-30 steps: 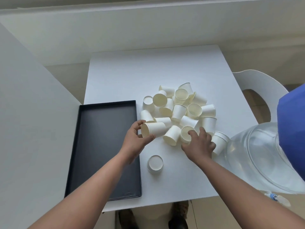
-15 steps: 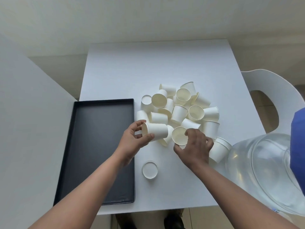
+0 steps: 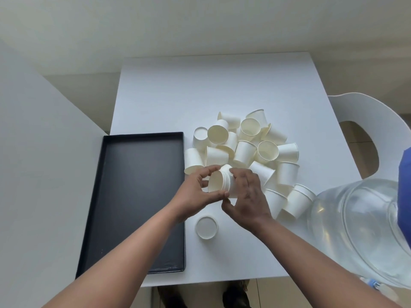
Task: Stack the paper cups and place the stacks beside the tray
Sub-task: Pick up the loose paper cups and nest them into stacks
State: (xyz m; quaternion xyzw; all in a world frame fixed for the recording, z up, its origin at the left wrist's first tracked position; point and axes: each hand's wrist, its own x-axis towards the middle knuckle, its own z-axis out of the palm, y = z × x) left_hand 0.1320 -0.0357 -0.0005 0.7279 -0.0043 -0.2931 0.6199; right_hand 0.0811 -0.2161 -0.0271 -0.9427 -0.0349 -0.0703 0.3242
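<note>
Just right of the black tray (image 3: 142,196), above the desk (image 3: 211,90), both hands meet on two nested paper cups (image 3: 219,184). Their long axis lies sideways, mouth toward the tray, base pointing right into the right hand (image 3: 246,196). The left hand (image 3: 195,192) pinches the rim between thumb and fingers; the right hand's grip wraps the body. The loose pile (image 3: 244,147) sits just beyond, nearer the right hand. One upturned cup (image 3: 206,227) stands alone below.
</note>
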